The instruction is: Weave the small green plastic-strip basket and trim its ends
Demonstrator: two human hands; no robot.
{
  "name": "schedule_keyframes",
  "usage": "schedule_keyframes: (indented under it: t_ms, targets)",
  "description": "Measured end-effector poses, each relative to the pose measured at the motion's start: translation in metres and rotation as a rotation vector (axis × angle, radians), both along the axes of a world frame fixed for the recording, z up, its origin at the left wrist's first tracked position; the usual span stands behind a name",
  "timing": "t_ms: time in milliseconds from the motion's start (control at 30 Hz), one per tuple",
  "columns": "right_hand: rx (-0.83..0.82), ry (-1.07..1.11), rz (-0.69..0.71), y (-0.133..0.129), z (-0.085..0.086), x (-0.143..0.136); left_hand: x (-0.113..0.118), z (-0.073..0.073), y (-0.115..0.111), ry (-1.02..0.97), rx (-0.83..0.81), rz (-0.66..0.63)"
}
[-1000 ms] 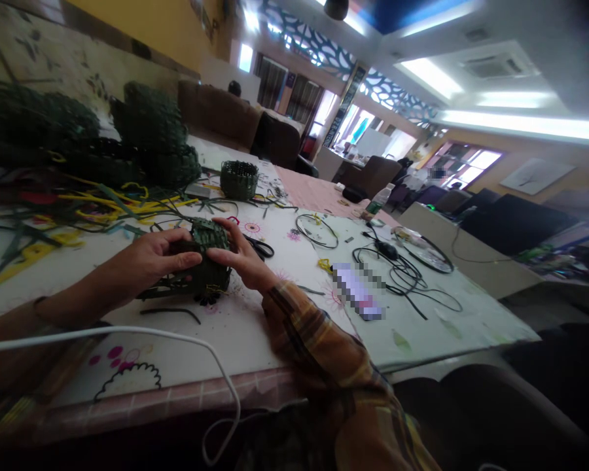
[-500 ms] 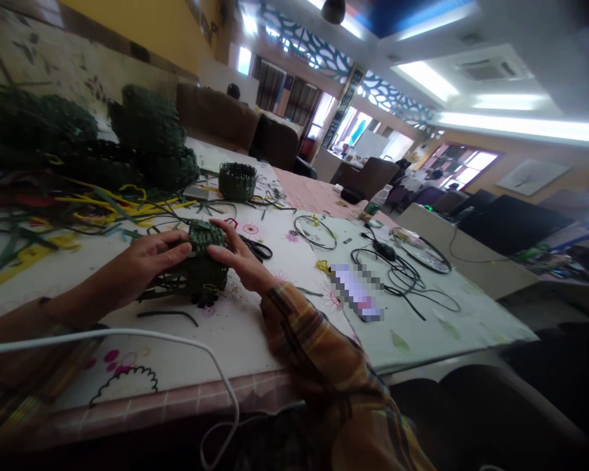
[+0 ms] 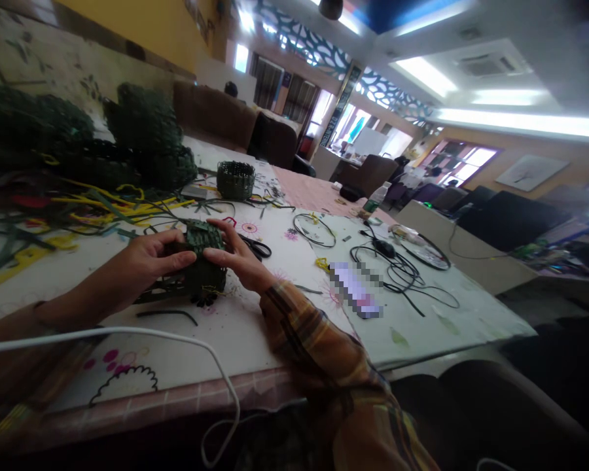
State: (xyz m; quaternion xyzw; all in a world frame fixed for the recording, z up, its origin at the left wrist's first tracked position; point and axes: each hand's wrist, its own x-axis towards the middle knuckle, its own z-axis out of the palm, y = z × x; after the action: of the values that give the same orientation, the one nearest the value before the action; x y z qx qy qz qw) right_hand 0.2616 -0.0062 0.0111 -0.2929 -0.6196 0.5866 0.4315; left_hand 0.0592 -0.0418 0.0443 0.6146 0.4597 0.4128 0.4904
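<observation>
Dark-green woven piece (image 3: 207, 273) is sitting at table (image 3: 269, 333) level, L of ctr., btwn both hands; base contact w/ table is not showing clearly. L hand (image 3: 154, 256): partly closed, gripping the piece from its L side; thumb is lying against the near face, index is bending at the upper edge, remaining fingers not fully visible. R hand (image 3: 238, 258): partly closed, gripping the R side; thumb is pressing the near face, index is reaching over the top, other fingers partly hidden. Black-handled scissors (image 3: 261, 248) are lying just beyond R hand, blades mostly obscured.

Surroundings: short dark strip (image 3: 177, 312) is lying nearer the front edge. Small green basket (image 3: 235, 181) is standing upright behind the piece. Yellow strips (image 3: 108, 201) are lying in a tangle, far L, w/ larger woven items (image 3: 144, 124) piling up behind. To the R, flat lilac item (image 3: 356, 291) is lying near black cable (image 3: 384, 248); its detail is blurred. Bottle (image 3: 377, 197) is standing farther back. White cable (image 3: 216, 364) is crossing the foreground.
</observation>
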Motion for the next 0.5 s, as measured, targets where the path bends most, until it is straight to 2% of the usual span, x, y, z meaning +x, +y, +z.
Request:
schedule_keyframes:
  t_ms: [100,233,400,500]
  targets:
    - [0.017,-0.006,-0.008,0.000,-0.002,-0.001,0.002,-0.001,-0.001,-0.022,-0.019,0.006]
    - [0.003,0.000,-0.040,0.000,-0.003,-0.002,0.002,0.000,-0.002,0.046,0.092,0.032]
    - [-0.059,0.016,-0.005,0.001,0.000,0.000,-0.007,0.000,0.006,0.071,0.094,-0.086]
    - [-0.070,0.019,-0.001,0.001,0.002,0.002,-0.012,-0.002,0.011,0.046,0.041,-0.130]
